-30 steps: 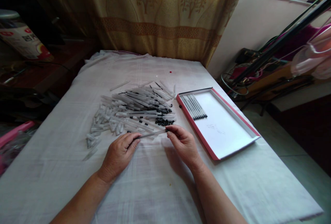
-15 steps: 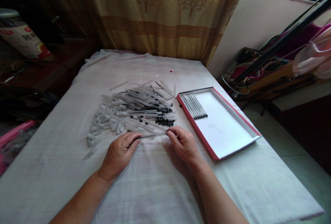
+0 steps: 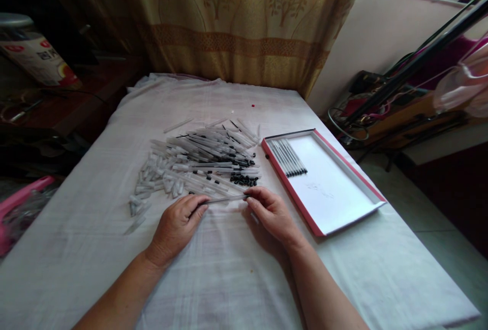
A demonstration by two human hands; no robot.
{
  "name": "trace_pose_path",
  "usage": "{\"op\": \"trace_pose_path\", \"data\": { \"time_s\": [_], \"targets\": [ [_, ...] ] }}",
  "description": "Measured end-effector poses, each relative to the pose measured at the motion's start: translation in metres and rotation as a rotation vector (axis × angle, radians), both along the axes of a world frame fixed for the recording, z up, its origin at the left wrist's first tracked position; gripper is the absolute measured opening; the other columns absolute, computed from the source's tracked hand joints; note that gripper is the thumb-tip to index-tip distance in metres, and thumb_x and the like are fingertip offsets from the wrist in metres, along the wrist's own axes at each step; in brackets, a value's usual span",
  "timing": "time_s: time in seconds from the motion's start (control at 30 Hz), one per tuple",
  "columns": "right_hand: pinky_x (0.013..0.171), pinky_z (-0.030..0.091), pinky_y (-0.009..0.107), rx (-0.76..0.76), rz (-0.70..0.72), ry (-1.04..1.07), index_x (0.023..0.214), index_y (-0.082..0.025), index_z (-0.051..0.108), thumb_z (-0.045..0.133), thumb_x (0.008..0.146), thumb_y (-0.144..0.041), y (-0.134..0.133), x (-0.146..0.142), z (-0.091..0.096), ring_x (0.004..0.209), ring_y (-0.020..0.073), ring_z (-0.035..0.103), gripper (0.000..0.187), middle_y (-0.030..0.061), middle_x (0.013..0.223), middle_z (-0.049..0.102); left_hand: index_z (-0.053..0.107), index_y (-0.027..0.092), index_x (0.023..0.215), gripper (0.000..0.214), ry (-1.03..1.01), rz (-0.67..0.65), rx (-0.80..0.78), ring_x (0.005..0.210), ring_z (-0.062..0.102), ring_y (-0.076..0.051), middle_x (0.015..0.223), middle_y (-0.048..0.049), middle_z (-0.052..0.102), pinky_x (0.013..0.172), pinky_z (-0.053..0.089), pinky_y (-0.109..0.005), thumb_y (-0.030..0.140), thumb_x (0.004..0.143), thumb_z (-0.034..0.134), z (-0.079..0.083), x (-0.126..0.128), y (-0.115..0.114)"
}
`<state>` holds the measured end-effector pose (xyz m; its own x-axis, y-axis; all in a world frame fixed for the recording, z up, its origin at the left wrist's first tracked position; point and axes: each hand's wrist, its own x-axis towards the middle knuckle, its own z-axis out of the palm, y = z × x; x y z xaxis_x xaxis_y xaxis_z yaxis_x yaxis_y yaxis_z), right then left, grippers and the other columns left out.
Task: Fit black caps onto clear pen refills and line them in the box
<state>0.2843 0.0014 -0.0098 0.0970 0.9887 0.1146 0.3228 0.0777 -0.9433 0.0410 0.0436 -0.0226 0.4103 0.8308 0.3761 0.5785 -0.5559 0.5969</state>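
A slim translucent pen (image 3: 225, 199) lies level between my two hands, low over the cloth. My left hand (image 3: 182, 220) is closed around its left end. At the other end, the thumb and fingers of my right hand (image 3: 269, 213) pinch the pen; dark plastic shows at those fingertips. Just beyond is a pile of pen barrels and dark refills (image 3: 209, 144). Clear pen caps (image 3: 156, 175) are heaped on the left of the pile, and small black plugs (image 3: 246, 180) gather at its right, close to my right hand.
To the right sits a shallow red-edged box lid (image 3: 293, 195) with a row of pens (image 3: 287, 157) in its upper left corner. A white cloth (image 3: 213, 279) covers the table. Behind it hangs a gold curtain (image 3: 244, 35). A jar (image 3: 36, 55) stands on the dark side furniture.
Both hands keep almost the same place and still hold the pen. A small clear piece now shows under my right fingers. The whole view has shifted slightly.
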Motion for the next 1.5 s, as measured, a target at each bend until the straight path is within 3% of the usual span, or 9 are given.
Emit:
{"op": "trace_pose_path", "data": {
  "time_s": [0.1,0.2,0.4,0.47,0.63,0.87,1.13,1.33,1.5],
  "targets": [
    [0.065,0.05,0.027,-0.002,-0.009,-0.048,0.082,-0.02,0.07,0.059,0.085,-0.031,0.001,-0.001,0.001,0.071,0.0175,0.065,0.016,0.0032,0.076,0.071,0.072,0.021,0.1,0.027,0.0,-0.001,-0.01,0.083,0.071,-0.019,0.091,-0.0053,0.075,0.078,0.055,-0.029,0.038,0.094,0.051,0.001,0.0,0.0],
    [0.057,0.047,0.025,-0.047,-0.008,-0.104,0.066,-0.02,0.067,0.055,0.089,-0.035,0.002,-0.002,0.0,0.06,0.016,0.061,0.03,0.0024,0.063,0.067,0.072,0.021,0.1,0.028,-0.001,-0.004,-0.01,0.083,0.071,-0.019,0.091,-0.0053,0.075,0.078,0.055,-0.029,0.038,0.094,0.05,0.001,0.0,0.0],
    [0.069,0.053,0.029,-0.023,-0.012,0.041,0.097,-0.021,0.072,0.061,0.084,-0.033,0.001,0.0,-0.001,0.075,0.0182,0.068,0.021,0.0048,0.084,0.074,0.072,0.021,0.099,0.027,-0.01,-0.005,0.002,0.082,0.071,-0.019,0.09,-0.0052,0.076,0.078,0.055,-0.028,0.037,0.093,0.051,0.0,0.0,0.0],
    [0.07,0.054,0.03,-0.019,-0.02,0.068,0.091,-0.021,0.073,0.063,0.081,-0.032,0.001,0.0,0.0,0.076,0.0185,0.068,0.018,0.0049,0.084,0.075,0.072,0.022,0.099,0.027,-0.018,0.001,-0.016,0.083,0.071,-0.019,0.09,-0.0049,0.076,0.078,0.055,-0.029,0.038,0.092,0.051,0.001,0.0,0.0],
    [0.054,0.05,0.025,-0.059,-0.08,0.179,0.09,-0.02,0.073,0.065,0.08,-0.035,0.001,-0.001,0.003,0.062,0.0154,0.063,0.02,0.003,0.074,0.072,0.072,0.022,0.1,0.029,-0.071,0.047,-0.14,0.083,0.071,-0.019,0.092,-0.0047,0.076,0.074,0.056,-0.027,0.042,0.09,0.053,0.008,-0.001,0.0],
    [0.053,0.049,0.025,-0.044,-0.125,0.245,0.088,-0.02,0.073,0.067,0.078,-0.036,0.002,-0.003,0.004,0.059,0.0144,0.062,0.02,0.0022,0.07,0.07,0.07,0.022,0.081,0.034,-0.111,0.097,-0.205,0.066,0.068,-0.017,0.071,-0.0012,0.073,0.064,0.054,-0.025,0.048,0.089,0.05,0.007,-0.002,0.002],
    [0.05,0.048,0.024,-0.084,-0.12,0.293,0.089,-0.02,0.072,0.067,0.077,-0.037,0.002,-0.007,0.002,0.056,0.014,0.062,0.021,0.0023,0.069,0.071,0.068,0.02,0.103,0.035,-0.176,0.143,-0.32,0.071,0.068,-0.017,0.087,-0.0034,0.075,0.065,0.055,-0.025,0.046,0.081,0.061,0.009,-0.001,0.0],
    [0.048,0.047,0.024,-0.075,-0.106,0.279,0.088,-0.02,0.073,0.067,0.078,-0.036,0.001,-0.01,0.004,0.054,0.0136,0.06,0.019,0.0015,0.065,0.07,0.067,0.022,0.077,0.033,-0.125,0.091,-0.282,0.06,0.065,-0.015,0.063,0.0009,0.068,0.06,0.05,-0.023,0.046,0.09,0.048,0.012,-0.001,0.0],
    [0.049,0.048,0.024,-0.084,-0.102,0.283,0.088,-0.02,0.073,0.067,0.077,-0.036,0.001,-0.01,0.004,0.055,0.014,0.061,0.02,0.0015,0.066,0.07,0.067,0.021,0.09,0.029,-0.18,0.157,-0.3,0.069,0.068,-0.016,0.08,-0.002,0.074,0.063,0.053,-0.024,0.047,0.081,0.06,0.007,0.0,0.0]
  ]
}}
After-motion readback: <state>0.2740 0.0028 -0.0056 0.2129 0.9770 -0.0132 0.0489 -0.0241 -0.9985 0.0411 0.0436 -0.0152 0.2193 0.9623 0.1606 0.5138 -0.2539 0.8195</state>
